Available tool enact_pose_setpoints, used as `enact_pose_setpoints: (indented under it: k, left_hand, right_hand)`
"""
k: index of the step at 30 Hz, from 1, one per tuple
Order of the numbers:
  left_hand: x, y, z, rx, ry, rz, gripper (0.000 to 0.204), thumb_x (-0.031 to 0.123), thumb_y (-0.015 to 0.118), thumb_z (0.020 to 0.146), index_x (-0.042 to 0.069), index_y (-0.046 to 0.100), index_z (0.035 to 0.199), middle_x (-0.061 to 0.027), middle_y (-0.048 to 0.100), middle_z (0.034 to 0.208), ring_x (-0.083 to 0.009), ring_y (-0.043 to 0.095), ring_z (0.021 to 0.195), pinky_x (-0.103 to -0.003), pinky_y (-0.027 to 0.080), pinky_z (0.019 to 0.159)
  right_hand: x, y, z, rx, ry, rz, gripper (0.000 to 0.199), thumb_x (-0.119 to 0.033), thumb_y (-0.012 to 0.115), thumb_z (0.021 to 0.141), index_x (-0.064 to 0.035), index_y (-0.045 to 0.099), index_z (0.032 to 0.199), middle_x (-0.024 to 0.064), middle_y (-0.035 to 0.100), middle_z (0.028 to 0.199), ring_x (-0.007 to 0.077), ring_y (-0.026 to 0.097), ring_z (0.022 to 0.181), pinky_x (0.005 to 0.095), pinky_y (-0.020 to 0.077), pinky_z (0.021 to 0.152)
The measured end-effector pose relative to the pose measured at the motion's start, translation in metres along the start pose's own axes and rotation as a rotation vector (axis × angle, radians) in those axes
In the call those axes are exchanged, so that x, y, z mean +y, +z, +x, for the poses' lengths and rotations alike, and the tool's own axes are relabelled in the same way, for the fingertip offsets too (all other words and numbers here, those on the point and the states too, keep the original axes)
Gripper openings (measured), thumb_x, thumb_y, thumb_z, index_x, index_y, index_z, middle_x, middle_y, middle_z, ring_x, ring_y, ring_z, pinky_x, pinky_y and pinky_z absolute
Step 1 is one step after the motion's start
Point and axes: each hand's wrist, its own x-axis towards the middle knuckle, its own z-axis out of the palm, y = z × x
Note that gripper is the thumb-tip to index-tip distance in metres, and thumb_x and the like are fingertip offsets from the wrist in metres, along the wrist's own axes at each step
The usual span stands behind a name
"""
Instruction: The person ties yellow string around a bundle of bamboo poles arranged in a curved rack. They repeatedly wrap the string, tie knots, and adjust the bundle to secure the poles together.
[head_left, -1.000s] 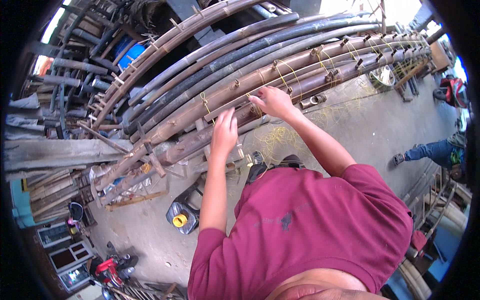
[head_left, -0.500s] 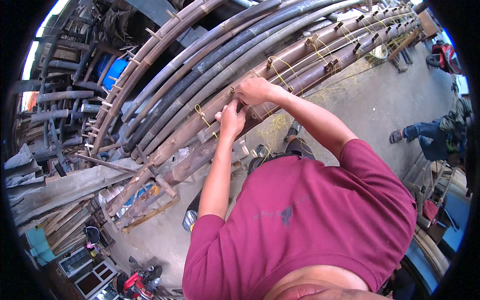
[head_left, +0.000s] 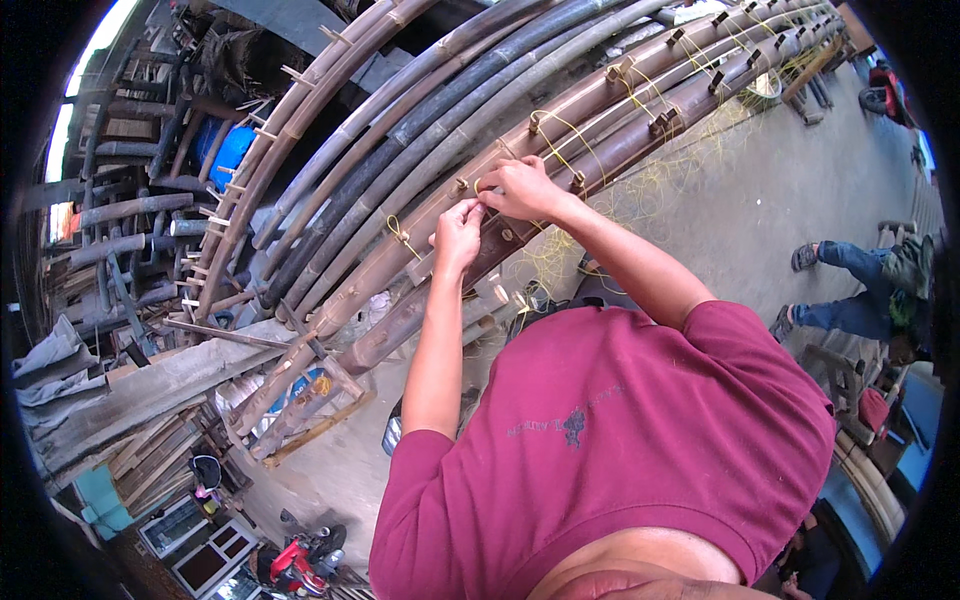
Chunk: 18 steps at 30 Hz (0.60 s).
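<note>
Hands together on our long brown curved bamboo poles (head_left: 600, 120): left hand (head_left: 458, 232) pinches thin yellow binding cord (head_left: 478, 190), right hand (head_left: 520, 188) curls over its knot. No containers noted. Since half a second ago both hands sit closer together.

A blue drum (head_left: 225, 155) is standing at the far left behind stacked grey poles (head_left: 120, 215). A red machine (head_left: 300, 560) is sitting near the lower left, beside framed panels (head_left: 195, 540). On the right, another person in jeans (head_left: 850, 290) is sitting on the concrete floor (head_left: 750, 210). Grey planks (head_left: 150, 390) are lying at the left, and loose yellow cord (head_left: 690, 150) is trailing across the floor.
</note>
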Motion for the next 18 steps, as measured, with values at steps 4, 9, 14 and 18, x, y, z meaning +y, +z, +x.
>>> enact_pose_setpoints:
  k: [4, 9, 14, 18]
  left_hand:
    - [-0.017, 0.003, 0.008, -0.012, -0.007, -0.115, 0.024, 0.033, 0.062, 0.096, 0.016, 0.073, 0.109, -0.0030, 0.074, 0.088, -0.0146, 0.067, 0.085, -0.042, 0.040, 0.094]
    - [-0.013, 0.004, 0.009, 0.013, -0.052, -0.067, 0.024, 0.032, 0.061, 0.097, 0.015, 0.074, 0.107, -0.0035, 0.073, 0.085, -0.0152, 0.066, 0.083, -0.042, 0.040, 0.094]
    - [0.011, 0.004, -0.002, 0.098, -0.046, 0.058, 0.024, 0.033, 0.059, 0.097, 0.015, 0.074, 0.103, -0.0052, 0.073, 0.085, -0.0194, 0.067, 0.082, -0.042, 0.039, 0.090]
    - [0.010, 0.011, -0.008, 0.192, 0.044, 0.183, 0.024, 0.033, 0.055, 0.099, 0.016, 0.072, 0.098, -0.0044, 0.072, 0.083, -0.0211, 0.067, 0.080, -0.045, 0.036, 0.085]
  right_hand:
    - [-0.005, 0.014, -0.003, 0.065, 0.076, 0.081, 0.024, -0.035, 0.065, 0.087, -0.0159, 0.075, 0.097, 0.0102, 0.067, 0.098, 0.0265, 0.061, 0.107, 0.0518, 0.0272, 0.105]
    - [0.007, 0.030, -0.010, 0.244, 0.028, 0.070, 0.021, -0.030, 0.063, 0.090, -0.0126, 0.073, 0.096, 0.0105, 0.066, 0.100, 0.0263, 0.060, 0.108, 0.0492, 0.0273, 0.106]
    - [-0.006, 0.021, -0.022, 0.503, -0.012, 0.298, 0.020, -0.026, 0.061, 0.091, -0.0076, 0.068, 0.093, 0.0102, 0.064, 0.099, 0.0286, 0.058, 0.102, 0.0456, 0.0342, 0.103]
    - [-0.021, -0.012, -0.073, -0.311, -0.074, 0.762, 0.018, -0.021, 0.055, 0.092, -0.0044, 0.058, 0.084, 0.0155, 0.062, 0.092, 0.0323, 0.059, 0.091, 0.0417, 0.0459, 0.081]
